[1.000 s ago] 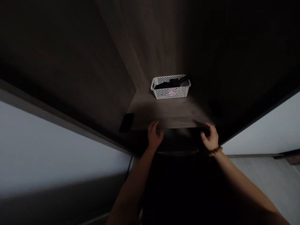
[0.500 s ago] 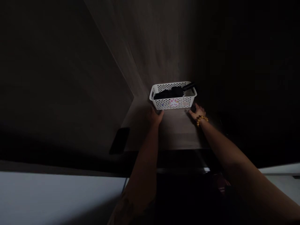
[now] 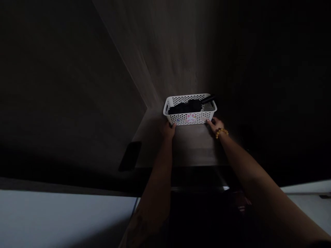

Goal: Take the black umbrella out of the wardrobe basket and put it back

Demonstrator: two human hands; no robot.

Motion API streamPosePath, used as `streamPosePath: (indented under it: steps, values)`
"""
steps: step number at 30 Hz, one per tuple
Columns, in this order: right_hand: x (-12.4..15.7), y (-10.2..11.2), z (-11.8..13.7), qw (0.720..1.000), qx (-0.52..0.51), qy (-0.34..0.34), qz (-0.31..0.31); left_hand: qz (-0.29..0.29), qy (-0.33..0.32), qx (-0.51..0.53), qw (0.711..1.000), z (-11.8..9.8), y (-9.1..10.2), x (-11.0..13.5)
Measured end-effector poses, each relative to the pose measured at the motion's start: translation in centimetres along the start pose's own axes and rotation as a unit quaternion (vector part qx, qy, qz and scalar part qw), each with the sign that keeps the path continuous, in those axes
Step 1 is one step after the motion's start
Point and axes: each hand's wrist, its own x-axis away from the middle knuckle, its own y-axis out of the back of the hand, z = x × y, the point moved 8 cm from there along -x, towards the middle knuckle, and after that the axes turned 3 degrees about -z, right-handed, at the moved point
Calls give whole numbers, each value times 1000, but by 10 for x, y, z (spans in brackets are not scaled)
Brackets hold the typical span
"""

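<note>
A white perforated plastic basket (image 3: 198,119) stands on a dark wood-grain shelf board (image 3: 192,150), with a pink-and-white rabbit sticker (image 3: 191,117) on its front. Black items (image 3: 184,107) lie inside, and a black handle-like piece (image 3: 207,99) sticks out over the right rim. My left hand (image 3: 168,130) grips the lower front left corner, its thumb at the front and its fingers in shadow. At the front right corner, my right hand (image 3: 216,125) holds the basket with the thumb on the front wall. A yellow bead bracelet (image 3: 221,132) circles my right wrist.
Dark panels enclose the space at the left (image 3: 77,96) and back (image 3: 178,48). A black rectangular piece (image 3: 130,156) sits on the left panel near the shelf's front edge. The right side is too dark to make out. A pale surface (image 3: 64,217) lies below left.
Both hands have closed in on the basket's front corners and now touch it. The basket appears slightly nearer to me. The view has shifted a little.
</note>
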Motion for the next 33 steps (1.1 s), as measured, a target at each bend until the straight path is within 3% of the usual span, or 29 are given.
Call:
streamPosePath:
  steps: [9,22,29,33]
  values:
    - [78,43,8,999,-9,-41,-16,2,-21,9,1000,5,55,80]
    - [232,114,16,1000,-18,-21,-12,-10,-27,30,999,14,130,239]
    - [268,132,18,999,-33,4,-33,-7,-36,25,999,7,151,272]
    - [278,140,19,997,-50,8,-62,-1,-91,-68,994,-9,172,284]
